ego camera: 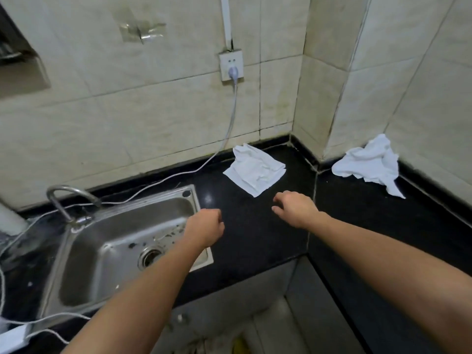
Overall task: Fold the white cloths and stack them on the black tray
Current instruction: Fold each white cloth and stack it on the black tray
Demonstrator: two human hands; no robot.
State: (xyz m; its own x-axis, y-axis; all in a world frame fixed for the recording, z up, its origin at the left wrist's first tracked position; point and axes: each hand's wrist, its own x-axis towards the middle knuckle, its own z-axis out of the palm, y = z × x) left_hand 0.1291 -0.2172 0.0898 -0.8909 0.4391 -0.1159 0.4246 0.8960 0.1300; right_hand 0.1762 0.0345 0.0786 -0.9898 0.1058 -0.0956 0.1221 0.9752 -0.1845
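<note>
On the black polished stone counter (255,238), seen from the head camera, two white items of the task are present. A folded white cloth (255,169), roughly square with layered edges showing on its right side, lies flat near the back wall, one corner pointing toward the person. A crumpled white cloth (367,164) lies unfolded in a heap on the right-hand run of the counter, against the tiled corner, well apart from the folded one.

Both forearms are bare and reach forward over the counter. The left hand (205,227) is held above the right rim of the stainless steel sink (84,264); its fingers are curled under into a fist and it has hold of nothing. The right hand (296,208) is just short of the folded cloth's near corner, palm down, fingers bent loosely downward and spread a little; it grips nothing and does not touch the cloth. Whether either hand rests on the surface beneath it cannot be told.

Other findings: a curved chrome tap (74,198) stands at the sink's far left corner. A white wall socket (231,69) on the beige tiled wall (102,111) carries a plug, and its pale grey cable (224,141) drops to the counter and trails left behind the sink. Strips of clear tape (140,29) are stuck to the tiles higher up. Dark specks lie in the sink basin near the drain.
</note>
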